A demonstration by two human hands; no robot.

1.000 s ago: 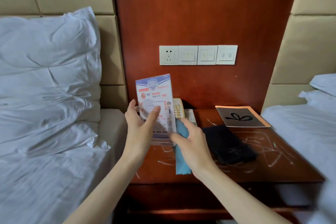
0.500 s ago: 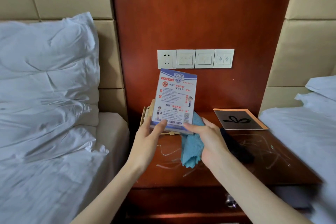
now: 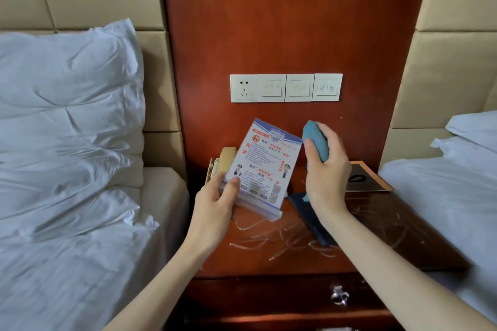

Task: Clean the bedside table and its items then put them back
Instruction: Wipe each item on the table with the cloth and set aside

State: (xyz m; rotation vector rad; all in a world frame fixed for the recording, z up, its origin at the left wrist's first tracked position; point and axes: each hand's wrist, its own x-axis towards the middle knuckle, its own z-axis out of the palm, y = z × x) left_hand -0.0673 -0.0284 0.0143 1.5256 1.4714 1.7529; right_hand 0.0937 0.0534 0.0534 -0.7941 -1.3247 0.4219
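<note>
Acrylic, light, stiff and likely slippery, the sign holder (image 3: 262, 169) is pinched near its base by the left hand (image 3: 215, 207), while the right hand (image 3: 326, 169) clutches a blue cloth (image 3: 316, 140).

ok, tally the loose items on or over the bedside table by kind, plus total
Acrylic sign holder, held in left hand: 1
Blue cloth, gripped in right hand: 1
Beige telephone: 1
Dark folder: 1
Black card with orange border: 1
Total: 5
</note>
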